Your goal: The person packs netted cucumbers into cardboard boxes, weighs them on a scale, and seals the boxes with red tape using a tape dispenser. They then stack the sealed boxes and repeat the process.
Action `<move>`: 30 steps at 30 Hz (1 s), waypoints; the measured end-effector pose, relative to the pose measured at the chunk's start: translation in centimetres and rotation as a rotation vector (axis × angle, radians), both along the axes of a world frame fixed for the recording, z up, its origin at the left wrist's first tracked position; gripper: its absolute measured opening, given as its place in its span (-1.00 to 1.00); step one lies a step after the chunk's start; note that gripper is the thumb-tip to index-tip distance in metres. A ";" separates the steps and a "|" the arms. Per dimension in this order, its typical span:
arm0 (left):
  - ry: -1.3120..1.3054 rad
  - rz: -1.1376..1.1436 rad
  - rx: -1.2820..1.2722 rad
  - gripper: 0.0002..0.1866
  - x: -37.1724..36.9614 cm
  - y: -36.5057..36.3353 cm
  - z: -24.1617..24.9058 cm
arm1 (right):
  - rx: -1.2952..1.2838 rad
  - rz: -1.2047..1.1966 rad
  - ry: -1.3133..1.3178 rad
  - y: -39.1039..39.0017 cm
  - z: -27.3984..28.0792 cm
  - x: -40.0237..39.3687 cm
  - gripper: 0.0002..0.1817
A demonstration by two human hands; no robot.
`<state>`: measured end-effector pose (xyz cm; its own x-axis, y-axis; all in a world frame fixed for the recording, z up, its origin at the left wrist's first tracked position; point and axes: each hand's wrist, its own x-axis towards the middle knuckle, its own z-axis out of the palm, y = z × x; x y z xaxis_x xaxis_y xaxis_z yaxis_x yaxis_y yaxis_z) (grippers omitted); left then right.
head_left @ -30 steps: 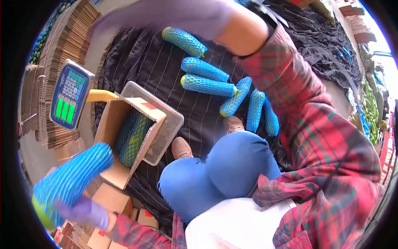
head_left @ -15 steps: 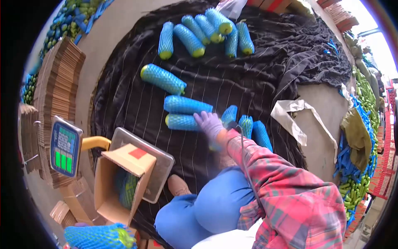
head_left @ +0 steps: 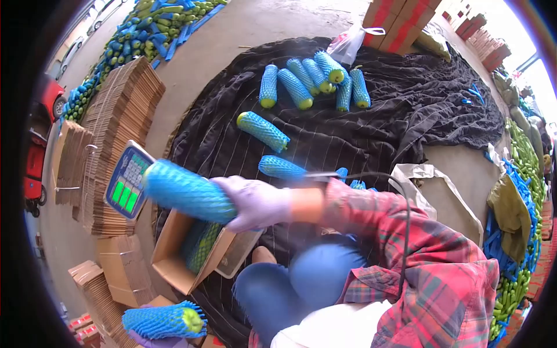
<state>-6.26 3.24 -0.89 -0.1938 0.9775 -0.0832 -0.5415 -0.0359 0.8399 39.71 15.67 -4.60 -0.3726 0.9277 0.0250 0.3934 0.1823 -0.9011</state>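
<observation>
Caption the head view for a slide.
Right lavender-gloved hand grips a long green-tipped piece of produce in blue netting near an open brown cardboard box; left lavender-gloved hand holds another.

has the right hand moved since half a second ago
Yes: judged against the scale display, the right hand has moved closer to it, and now holds a blue-netted vegetable.
</observation>
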 end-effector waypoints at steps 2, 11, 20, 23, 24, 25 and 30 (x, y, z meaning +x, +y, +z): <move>0.068 0.053 -0.019 -0.38 1.8 -1.2 1.2 | 0.164 0.089 -0.124 0.8 1.7 -5.1 -0.07; 0.430 0.677 -0.081 -0.31 6.0 -4.7 5.4 | 0.124 0.228 -0.485 0.6 -0.6 -14.4 0.05; 0.006 0.680 -0.276 -0.45 3.9 -5.2 4.0 | 0.421 0.186 -0.242 0.4 1.5 -11.7 0.16; -0.032 0.444 -0.092 -0.47 3.7 -5.5 3.1 | 0.514 0.146 -0.302 0.4 0.8 -11.9 0.21; -0.056 0.444 -0.089 -0.46 3.5 -5.5 2.8 | 0.498 0.149 -0.287 0.4 0.7 -12.0 0.23; -0.078 0.439 -0.088 -0.44 3.4 -5.2 2.6 | 0.527 0.143 -0.305 0.4 0.7 -12.2 0.23; -0.143 0.560 -0.113 -0.48 4.7 -4.0 2.8 | 0.577 0.193 -0.392 0.3 -0.2 -14.0 0.24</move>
